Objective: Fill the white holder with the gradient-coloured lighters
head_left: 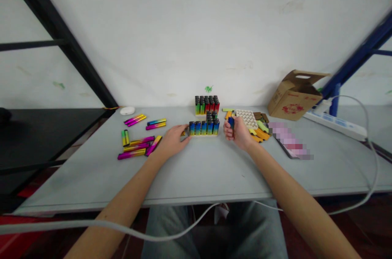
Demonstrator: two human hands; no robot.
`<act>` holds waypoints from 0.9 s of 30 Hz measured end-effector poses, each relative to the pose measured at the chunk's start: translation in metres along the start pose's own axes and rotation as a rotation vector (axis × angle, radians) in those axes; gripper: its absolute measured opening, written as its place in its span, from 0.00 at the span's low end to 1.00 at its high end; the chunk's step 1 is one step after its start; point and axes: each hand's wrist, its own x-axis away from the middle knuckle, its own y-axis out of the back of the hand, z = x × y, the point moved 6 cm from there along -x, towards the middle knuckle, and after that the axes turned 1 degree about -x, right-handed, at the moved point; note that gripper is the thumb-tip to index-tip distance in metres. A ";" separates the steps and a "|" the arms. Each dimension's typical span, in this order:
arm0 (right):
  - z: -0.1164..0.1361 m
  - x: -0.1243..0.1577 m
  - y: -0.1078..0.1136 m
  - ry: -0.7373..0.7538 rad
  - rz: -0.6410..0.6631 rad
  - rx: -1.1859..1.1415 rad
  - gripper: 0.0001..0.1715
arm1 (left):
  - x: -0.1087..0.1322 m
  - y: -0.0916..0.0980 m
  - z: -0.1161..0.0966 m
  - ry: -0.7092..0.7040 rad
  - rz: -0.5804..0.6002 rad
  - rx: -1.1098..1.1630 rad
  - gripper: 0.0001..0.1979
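1. Lighter [230, 122], blue and roughly upright, is gripped in the right hand [238, 131], whose fingers are curled around it so that its upper end shows above them.
2. Left hand [174, 140] is bent at the left end of a low white tray [202, 135]; whether it grips the tray or the small yellow thing [183, 133] by its fingertips, I cannot tell.
3. Between the two hands, a row of blue-and-yellow lighters [203, 128] stands upright in that tray, with more black tops behind its right part.
4. Beyond both hands, a block of green and red lighters [207, 106] stands near the wall.
5. Left of the left hand, shiny purple-and-yellow pieces [136, 146] and a green pair [125, 138] lie loose on the grey worktop [196, 173].
6. Just past the right hand, to its right, lie a white holder with holes [246, 119] and yellow and orange pieces [261, 134].
7. Farther right of that hand are a phone [288, 140], an opened cardboard box [290, 100] and a power strip [339, 124].
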 end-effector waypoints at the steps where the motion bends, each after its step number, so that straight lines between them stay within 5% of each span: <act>1: 0.001 0.000 0.001 0.006 -0.005 -0.007 0.19 | 0.001 0.002 0.002 0.044 -0.016 0.005 0.23; 10: 0.011 0.005 0.002 0.108 -0.022 -0.101 0.19 | 0.005 0.016 0.003 0.134 -0.012 -0.044 0.30; 15: 0.016 0.004 0.004 0.196 -0.062 -0.094 0.13 | 0.005 0.011 0.004 0.119 -0.023 -0.054 0.27; 27: 0.015 0.001 0.013 0.382 -0.183 0.123 0.19 | 0.004 0.005 -0.004 -0.009 -0.021 -0.024 0.17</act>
